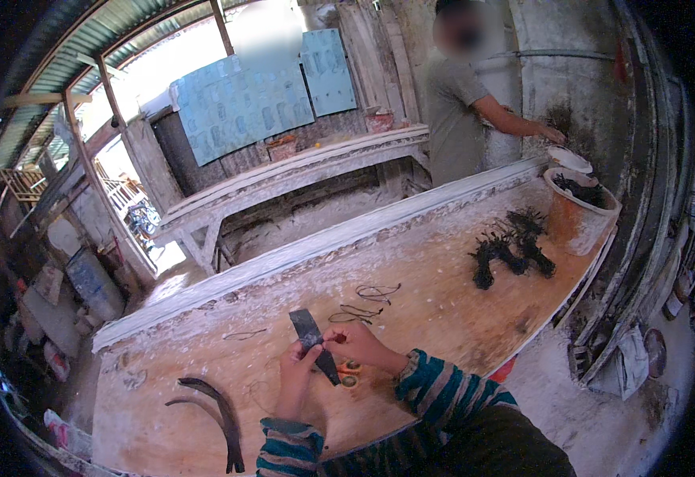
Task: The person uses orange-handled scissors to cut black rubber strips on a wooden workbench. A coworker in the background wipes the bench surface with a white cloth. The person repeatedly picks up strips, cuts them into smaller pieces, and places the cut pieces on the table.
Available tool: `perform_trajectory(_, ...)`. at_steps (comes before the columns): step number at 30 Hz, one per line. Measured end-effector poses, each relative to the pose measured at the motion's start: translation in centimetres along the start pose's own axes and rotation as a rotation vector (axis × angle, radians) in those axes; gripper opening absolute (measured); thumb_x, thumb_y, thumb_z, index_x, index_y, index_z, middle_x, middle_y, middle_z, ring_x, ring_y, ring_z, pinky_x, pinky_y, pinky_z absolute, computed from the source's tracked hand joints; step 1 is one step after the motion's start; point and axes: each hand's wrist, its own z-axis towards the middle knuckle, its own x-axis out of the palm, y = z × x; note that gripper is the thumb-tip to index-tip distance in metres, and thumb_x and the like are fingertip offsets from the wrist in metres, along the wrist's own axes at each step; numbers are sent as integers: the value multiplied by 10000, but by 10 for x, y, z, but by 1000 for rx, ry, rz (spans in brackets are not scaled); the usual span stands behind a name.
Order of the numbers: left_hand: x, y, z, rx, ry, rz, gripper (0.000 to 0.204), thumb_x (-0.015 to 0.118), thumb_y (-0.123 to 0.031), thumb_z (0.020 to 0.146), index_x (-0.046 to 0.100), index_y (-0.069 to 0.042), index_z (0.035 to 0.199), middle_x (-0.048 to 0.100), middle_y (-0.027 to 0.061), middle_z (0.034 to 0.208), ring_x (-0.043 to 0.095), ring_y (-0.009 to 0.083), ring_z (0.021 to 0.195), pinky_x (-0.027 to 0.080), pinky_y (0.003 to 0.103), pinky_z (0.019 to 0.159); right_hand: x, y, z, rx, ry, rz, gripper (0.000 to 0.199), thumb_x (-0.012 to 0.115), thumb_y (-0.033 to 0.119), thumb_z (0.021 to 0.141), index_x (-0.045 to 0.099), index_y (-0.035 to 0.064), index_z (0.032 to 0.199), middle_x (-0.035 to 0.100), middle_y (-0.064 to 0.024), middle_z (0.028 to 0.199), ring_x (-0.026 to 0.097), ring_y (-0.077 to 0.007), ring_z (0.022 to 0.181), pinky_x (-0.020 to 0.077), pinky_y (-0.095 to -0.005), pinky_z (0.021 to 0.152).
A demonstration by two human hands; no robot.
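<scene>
My left hand (293, 367) grips a dark flat strip (306, 324) over the wooden tabletop (419, 318), its thumb pressed against the strip's face. My right hand (359, 345) is closed in a pinch at the strip's right edge; whatever its fingertips hold is too small to make out. Under the strip's lower end lies an orange thing with round rings (349, 372), partly covered. Thin dark cord loops (357, 313) rest beyond my hands, with another loop (378, 293) farther off. Curved black strips (222, 417) lie left of my left hand.
Bundles of black cord-like pieces (510, 253) lie at the right, beside a dusty orange bucket (580, 213) holding dark material. A white raised ledge (324, 237) bounds the table's far side. Beyond stand a bench (300, 171) and another person (455, 111) reaching toward a white lid (570, 159).
</scene>
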Motion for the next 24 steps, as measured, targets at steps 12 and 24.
perform_trajectory(12, 4, 1, 0, 23, 13, 82, 141, 578, -24, 817, 607, 3, 952, 623, 20, 853, 558, 79, 766, 436, 213, 703, 1, 5, -1, 12, -51, -216, 149, 649, 127, 698, 580, 1, 737, 573, -65, 627, 512, -91, 566, 413, -259, 514)
perform_trajectory(24, 9, -7, -6, 27, 55, 70, 123, 549, -56, 844, 604, -8, 943, 597, -8, 829, 533, 69, 721, 428, 205, 638, 6, 15, -6, 94, -57, -141, 108, 617, 80, 739, 559, -10, 718, 520, 2, 639, 462, -49, 603, 394, -221, 531)
